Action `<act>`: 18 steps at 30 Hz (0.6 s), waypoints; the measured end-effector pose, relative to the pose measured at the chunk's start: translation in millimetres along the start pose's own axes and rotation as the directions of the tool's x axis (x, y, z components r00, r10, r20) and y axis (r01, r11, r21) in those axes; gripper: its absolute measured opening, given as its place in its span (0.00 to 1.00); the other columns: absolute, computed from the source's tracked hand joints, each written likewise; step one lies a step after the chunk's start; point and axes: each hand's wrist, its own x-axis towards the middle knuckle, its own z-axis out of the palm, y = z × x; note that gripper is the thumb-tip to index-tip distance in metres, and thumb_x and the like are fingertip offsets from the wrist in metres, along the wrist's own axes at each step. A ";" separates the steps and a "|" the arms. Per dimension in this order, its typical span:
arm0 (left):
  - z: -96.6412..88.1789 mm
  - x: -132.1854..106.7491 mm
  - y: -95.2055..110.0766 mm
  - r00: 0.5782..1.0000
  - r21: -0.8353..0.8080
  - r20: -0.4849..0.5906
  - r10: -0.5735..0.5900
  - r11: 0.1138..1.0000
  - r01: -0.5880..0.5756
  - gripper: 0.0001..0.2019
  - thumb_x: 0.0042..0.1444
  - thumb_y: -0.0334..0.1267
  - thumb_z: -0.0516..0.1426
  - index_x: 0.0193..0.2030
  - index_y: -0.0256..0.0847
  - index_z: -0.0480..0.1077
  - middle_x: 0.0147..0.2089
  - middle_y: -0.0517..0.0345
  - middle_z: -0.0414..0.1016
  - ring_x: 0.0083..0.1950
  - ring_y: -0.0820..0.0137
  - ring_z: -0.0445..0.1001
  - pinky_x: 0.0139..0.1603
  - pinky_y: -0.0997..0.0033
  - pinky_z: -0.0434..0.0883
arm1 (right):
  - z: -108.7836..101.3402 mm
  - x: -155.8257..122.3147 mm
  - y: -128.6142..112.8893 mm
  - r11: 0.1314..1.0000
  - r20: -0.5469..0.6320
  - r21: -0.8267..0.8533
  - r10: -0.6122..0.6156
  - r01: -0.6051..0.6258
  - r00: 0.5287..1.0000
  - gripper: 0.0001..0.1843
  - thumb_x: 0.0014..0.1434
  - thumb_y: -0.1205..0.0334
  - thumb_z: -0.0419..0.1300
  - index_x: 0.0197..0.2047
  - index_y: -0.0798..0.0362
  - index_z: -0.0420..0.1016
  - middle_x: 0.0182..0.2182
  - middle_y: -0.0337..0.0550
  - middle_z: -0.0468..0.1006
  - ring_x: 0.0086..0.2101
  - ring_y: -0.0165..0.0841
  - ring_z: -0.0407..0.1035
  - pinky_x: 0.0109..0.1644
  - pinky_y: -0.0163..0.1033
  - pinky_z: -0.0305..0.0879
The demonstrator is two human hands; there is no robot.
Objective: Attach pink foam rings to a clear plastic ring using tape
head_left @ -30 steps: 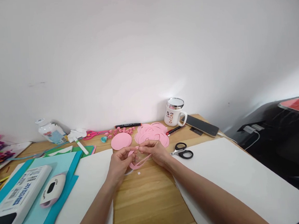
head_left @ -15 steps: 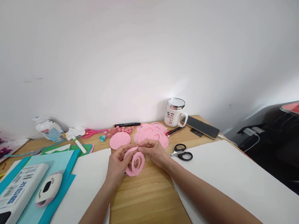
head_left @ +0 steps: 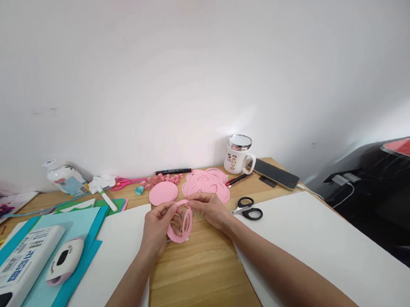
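Between my two hands is a pink paper spiral (head_left: 178,237), its coils hanging below my fingers over the bare wood. My left hand (head_left: 158,224) pinches the strip near its upper end, thumb and forefinger closed. My right hand (head_left: 209,210) grips the tip of the same strip with closed fingertips. Just beyond them lie a stack of pink paper circles (head_left: 163,193) and a heap of pink cut spirals (head_left: 207,179). Behind the circles are several small rolled pink paper pieces (head_left: 167,177). Black-handled scissors (head_left: 246,208) rest to the right of my right hand.
A white mug (head_left: 239,155) stands near the wall beside a phone (head_left: 274,173) on a cable. White sheets (head_left: 315,244) flank the wooden desk (head_left: 197,286). On the left are teal papers (head_left: 92,257), a white box (head_left: 22,267), a glue tape dispenser (head_left: 65,260) and a bottle (head_left: 65,177).
The spiral's coils have turned more edge-on, and the strip between my fingertips now shows as a short curved band. My left hand has shifted slightly left.
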 end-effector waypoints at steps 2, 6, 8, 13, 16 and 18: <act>-0.3 0.6 -0.6 0.999 -0.023 0.011 -0.038 0.999 0.038 0.13 0.43 0.43 0.61 0.29 0.34 0.68 0.18 0.60 0.71 0.14 0.75 0.66 0.13 0.77 0.64 | -1.0 0.3 0.4 1.000 -0.007 -0.008 0.001 -0.001 1.000 0.11 0.38 0.64 0.68 0.29 0.55 0.77 0.25 0.40 0.77 0.28 0.29 0.69 0.38 0.37 0.63; -0.5 0.7 -0.7 0.998 -0.026 0.036 -0.045 0.999 0.046 0.12 0.44 0.43 0.60 0.28 0.34 0.68 0.17 0.59 0.71 0.13 0.74 0.66 0.12 0.77 0.63 | -1.6 0.1 0.2 1.000 -0.029 -0.011 -0.009 0.008 1.000 0.11 0.36 0.65 0.68 0.28 0.55 0.76 0.23 0.39 0.77 0.26 0.28 0.69 0.35 0.36 0.63; -0.1 0.2 -0.2 0.999 -0.021 0.030 -0.038 0.999 0.038 0.12 0.43 0.43 0.61 0.28 0.34 0.68 0.17 0.59 0.71 0.13 0.75 0.66 0.12 0.77 0.64 | -0.9 -0.4 -0.3 1.000 -0.024 -0.010 -0.019 0.019 1.000 0.11 0.36 0.66 0.68 0.28 0.55 0.76 0.22 0.38 0.76 0.25 0.28 0.68 0.33 0.35 0.63; 1.7 -1.4 0.9 0.999 0.001 0.037 -0.026 1.000 0.026 0.13 0.42 0.43 0.61 0.29 0.35 0.69 0.22 0.58 0.74 0.16 0.74 0.69 0.14 0.77 0.66 | 0.2 -0.9 -0.1 0.998 -0.011 -0.057 -0.034 0.033 0.999 0.09 0.38 0.65 0.68 0.25 0.55 0.74 0.20 0.36 0.74 0.22 0.25 0.65 0.29 0.32 0.60; 1.8 -1.8 1.0 0.998 0.028 0.059 -0.033 0.999 0.031 0.13 0.42 0.44 0.61 0.29 0.34 0.70 0.22 0.57 0.74 0.16 0.73 0.69 0.14 0.77 0.65 | -0.7 -0.1 0.9 0.995 -0.020 -0.096 -0.033 0.031 0.999 0.09 0.38 0.63 0.68 0.24 0.56 0.74 0.19 0.36 0.73 0.21 0.24 0.64 0.28 0.32 0.59; 1.5 -1.7 1.1 0.998 0.034 0.057 -0.038 0.999 0.036 0.13 0.42 0.44 0.61 0.28 0.34 0.70 0.21 0.57 0.73 0.15 0.74 0.68 0.13 0.77 0.65 | -1.1 0.3 1.4 0.993 -0.028 -0.111 -0.034 0.031 0.999 0.09 0.38 0.63 0.68 0.24 0.56 0.75 0.19 0.36 0.73 0.22 0.25 0.64 0.29 0.33 0.60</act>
